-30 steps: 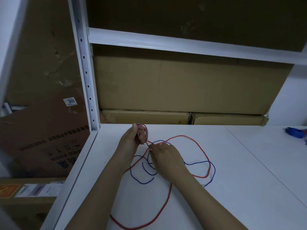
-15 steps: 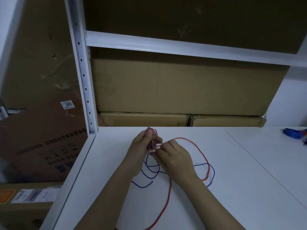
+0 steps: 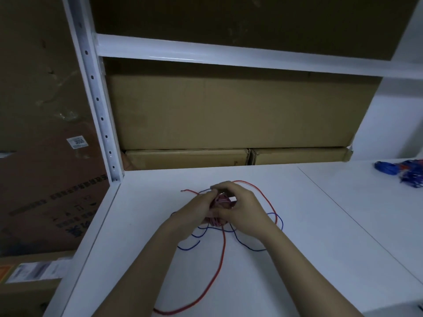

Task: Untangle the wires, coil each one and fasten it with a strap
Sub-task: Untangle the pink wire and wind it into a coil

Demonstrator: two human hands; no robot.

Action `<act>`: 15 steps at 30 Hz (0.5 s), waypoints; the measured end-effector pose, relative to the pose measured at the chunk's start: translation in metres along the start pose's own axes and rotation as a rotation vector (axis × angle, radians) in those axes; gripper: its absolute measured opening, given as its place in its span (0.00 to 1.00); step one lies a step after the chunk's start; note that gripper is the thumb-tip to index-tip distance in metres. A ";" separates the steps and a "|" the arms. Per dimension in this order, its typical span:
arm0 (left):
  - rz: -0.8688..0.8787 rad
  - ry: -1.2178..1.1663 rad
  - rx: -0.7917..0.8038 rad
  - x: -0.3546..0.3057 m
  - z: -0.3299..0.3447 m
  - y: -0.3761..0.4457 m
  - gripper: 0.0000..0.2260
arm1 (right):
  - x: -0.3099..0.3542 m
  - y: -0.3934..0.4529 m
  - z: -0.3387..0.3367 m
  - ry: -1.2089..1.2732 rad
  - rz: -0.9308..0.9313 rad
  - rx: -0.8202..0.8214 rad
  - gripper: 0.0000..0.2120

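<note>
My left hand (image 3: 194,211) and right hand (image 3: 242,211) grip the half-wound red wire (image 3: 219,202) coil between them with curled fingers, above the white tabletop (image 3: 297,248), so its loops hold while the blue wire (image 3: 249,247) lies slack beneath.

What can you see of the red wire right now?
The red wire is thin, flexible and plastic-coated by its look. Part of it is wound into a small coil held between the left hand and right hand. The rest lies loose on the white table: one loop arcs right of the hands, a long tail runs toward the near edge, and it crosses the blue wire. No strap shows on it.
</note>
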State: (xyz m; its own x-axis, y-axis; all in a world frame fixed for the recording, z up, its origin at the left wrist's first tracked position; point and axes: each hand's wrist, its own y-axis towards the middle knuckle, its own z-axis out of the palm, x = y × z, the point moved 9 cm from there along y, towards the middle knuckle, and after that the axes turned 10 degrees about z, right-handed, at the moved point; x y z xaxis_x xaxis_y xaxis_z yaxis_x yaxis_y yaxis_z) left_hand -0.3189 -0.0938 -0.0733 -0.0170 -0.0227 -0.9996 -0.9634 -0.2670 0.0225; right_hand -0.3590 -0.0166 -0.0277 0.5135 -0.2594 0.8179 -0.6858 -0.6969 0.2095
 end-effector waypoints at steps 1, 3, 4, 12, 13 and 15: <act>-0.012 -0.092 0.041 0.000 0.012 -0.001 0.18 | -0.006 -0.004 -0.007 0.037 0.021 -0.015 0.18; -0.025 -0.241 0.123 -0.003 0.026 -0.001 0.17 | -0.012 -0.008 -0.013 0.111 0.043 -0.027 0.19; -0.040 -0.275 0.152 -0.002 0.034 -0.002 0.17 | -0.017 -0.012 -0.018 0.141 0.052 -0.043 0.19; 0.015 0.233 -0.122 -0.004 0.076 0.018 0.16 | -0.063 -0.050 -0.087 0.385 0.181 -0.248 0.11; 0.068 0.282 -0.127 -0.010 0.086 0.019 0.15 | -0.070 -0.056 -0.099 0.414 0.204 -0.267 0.11; 0.165 0.310 -0.145 -0.023 0.109 0.017 0.15 | -0.088 -0.070 -0.127 0.463 0.263 -0.338 0.09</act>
State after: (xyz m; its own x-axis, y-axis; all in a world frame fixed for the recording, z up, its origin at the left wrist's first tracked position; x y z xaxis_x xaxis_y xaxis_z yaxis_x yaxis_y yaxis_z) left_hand -0.3641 0.0068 -0.0518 -0.0658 -0.3613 -0.9301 -0.9062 -0.3685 0.2073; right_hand -0.4218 0.1397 -0.0468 0.0810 -0.0245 0.9964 -0.9229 -0.3795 0.0657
